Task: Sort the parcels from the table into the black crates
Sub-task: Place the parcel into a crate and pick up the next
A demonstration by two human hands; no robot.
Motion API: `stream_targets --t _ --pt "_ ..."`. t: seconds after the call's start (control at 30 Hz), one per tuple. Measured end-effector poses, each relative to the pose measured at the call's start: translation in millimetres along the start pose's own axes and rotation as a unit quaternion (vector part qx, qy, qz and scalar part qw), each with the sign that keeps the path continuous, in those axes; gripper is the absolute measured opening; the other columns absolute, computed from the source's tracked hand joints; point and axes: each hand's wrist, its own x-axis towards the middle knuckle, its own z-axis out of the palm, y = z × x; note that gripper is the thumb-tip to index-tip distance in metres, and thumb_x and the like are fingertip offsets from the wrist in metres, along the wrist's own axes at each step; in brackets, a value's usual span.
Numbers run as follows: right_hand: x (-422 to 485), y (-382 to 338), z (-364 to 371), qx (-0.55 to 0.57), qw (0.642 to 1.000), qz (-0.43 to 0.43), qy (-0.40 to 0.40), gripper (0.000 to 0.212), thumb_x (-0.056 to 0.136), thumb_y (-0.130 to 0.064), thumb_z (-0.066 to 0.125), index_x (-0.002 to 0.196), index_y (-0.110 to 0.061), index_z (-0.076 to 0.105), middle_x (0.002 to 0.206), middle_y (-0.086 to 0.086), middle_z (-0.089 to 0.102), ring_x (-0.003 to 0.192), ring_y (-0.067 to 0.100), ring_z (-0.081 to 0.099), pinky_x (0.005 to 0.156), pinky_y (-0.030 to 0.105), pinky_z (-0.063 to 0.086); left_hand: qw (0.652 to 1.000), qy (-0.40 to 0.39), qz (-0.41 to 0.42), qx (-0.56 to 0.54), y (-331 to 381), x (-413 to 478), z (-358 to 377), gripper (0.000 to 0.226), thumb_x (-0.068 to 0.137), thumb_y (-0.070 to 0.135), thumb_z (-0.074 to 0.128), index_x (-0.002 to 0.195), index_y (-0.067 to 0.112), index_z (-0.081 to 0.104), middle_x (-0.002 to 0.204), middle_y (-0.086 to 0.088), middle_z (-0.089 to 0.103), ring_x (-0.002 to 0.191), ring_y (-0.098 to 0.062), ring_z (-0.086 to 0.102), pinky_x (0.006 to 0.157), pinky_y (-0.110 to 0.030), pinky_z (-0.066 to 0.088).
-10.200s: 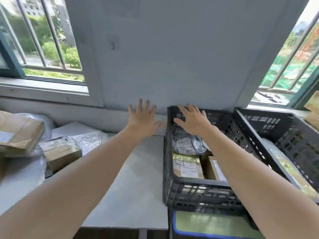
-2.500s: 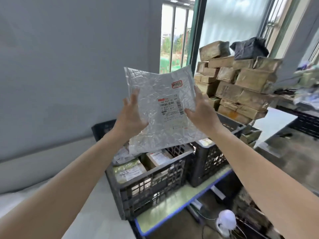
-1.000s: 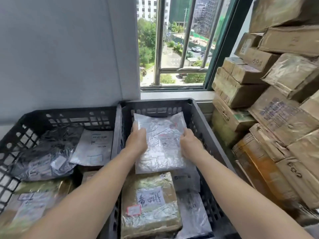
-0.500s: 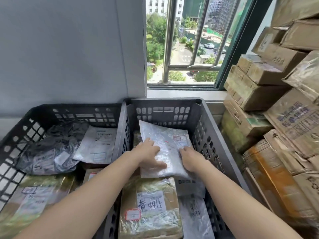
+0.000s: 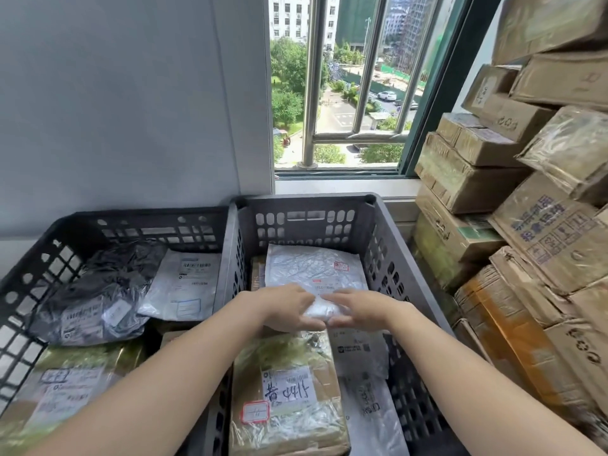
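Black crates below barred window, cardboard boxes beside.

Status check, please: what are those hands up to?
Left hand, right hand resting on silver bubble mailer. Mailer lies in right black plastic crate. Nothing blocking.

The left hand and right hand hide the near edge of the silver bubble mailer, their blurred fingertips leaving any grip unclear, its label print is too small to read, and the view's lower edge crops the taped carton.
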Motion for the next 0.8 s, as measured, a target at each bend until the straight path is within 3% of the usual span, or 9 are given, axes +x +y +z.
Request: stream_targets --t 0.13,0.27,0.4,0.47,0.6,0.7,0.8 --pt "8.2 3.0 -1.0 -0.007 0.999 0.028 0.019 0.060 0.099 -0.061 0.029 0.155 -0.042 0.016 0.163 -0.002 0.018 0.148 0.020 0.021 0.118 0.043 0.025 0.998 0.005 -0.060 0.013 -8.2 1.7 8.8 0.051 0.106 0.044 0.033 0.152 0.022 0.032 0.154 -0.006 0.039 0.139 -0.027 0.038 0.112 -0.048 0.035" --pt "26.0 -6.0 10.4 0.033 0.999 0.043 0.003 0.058 0.103 -0.055 0.026 0.156 -0.035 0.018 0.164 -0.002 0.016 0.150 0.022 0.016 0.121 0.046 0.019 0.992 -0.044 -0.120 0.007 -4.8 11.5 4.9 0.050 0.108 0.035 0.024 0.155 0.020 0.026 0.161 -0.007 0.028 0.146 -0.029 0.029 0.117 -0.049 0.028" --pt "39.6 -5.8 25.1 0.048 0.996 0.056 -0.052 0.057 0.105 -0.046 0.031 0.157 -0.033 0.012 0.165 0.001 0.008 0.150 0.026 0.013 0.121 0.046 0.015 0.983 -0.081 -0.156 -0.049 -5.0 21.3 6.1 0.058 0.108 0.041 0.013 0.156 0.010 0.022 0.164 -0.011 0.015 0.151 -0.029 0.017 0.122 -0.044 0.017" --pt "43.3 -3.6 26.1 0.035 0.993 0.051 -0.098 0.069 0.101 -0.044 0.044 0.158 -0.034 0.007 0.165 0.000 0.002 0.151 0.028 0.011 0.121 0.047 0.014 0.977 -0.093 -0.173 -0.088 -5.0 21.9 8.2 0.061 0.107 0.043 0.012 0.156 0.007 0.019 0.164 -0.013 0.011 0.152 -0.029 0.012 0.123 -0.043 0.013" --pt "46.8 -6.5 31.3 -0.018 0.992 0.055 -0.114 0.078 0.097 -0.038 0.053 0.157 -0.032 0.004 0.165 0.003 -0.002 0.151 0.033 0.007 0.120 0.053 0.016 0.945 -0.186 -0.182 -0.198 -8.1 18.5 0.2 0.062 0.105 0.044 0.019 0.153 0.006 0.028 0.160 -0.017 0.023 0.147 -0.033 0.024 0.118 -0.045 0.023" --pt "45.4 -13.6 43.2 -0.045 0.990 0.077 -0.106 0.080 0.098 -0.037 0.050 0.156 -0.031 -0.005 0.164 0.003 -0.015 0.150 0.035 -0.007 0.118 0.061 0.012 0.971 -0.094 -0.185 -0.116 -7.6 19.0 1.8 0.063 0.102 0.048 0.024 0.155 0.012 0.024 0.163 -0.012 0.020 0.148 -0.031 0.024 0.118 -0.045 0.025" --pt "40.6 -7.0 25.7 0.063 0.990 0.063 -0.108 0.068 0.096 -0.049 0.047 0.156 -0.030 0.020 0.165 0.004 0.006 0.151 0.030 0.011 0.120 0.053 0.015 0.981 -0.043 -0.164 -0.089 -5.5 23.7 4.5 0.055 0.104 0.040 0.028 0.148 0.008 0.038 0.158 -0.014 0.032 0.140 -0.031 0.038 0.113 -0.043 0.035"
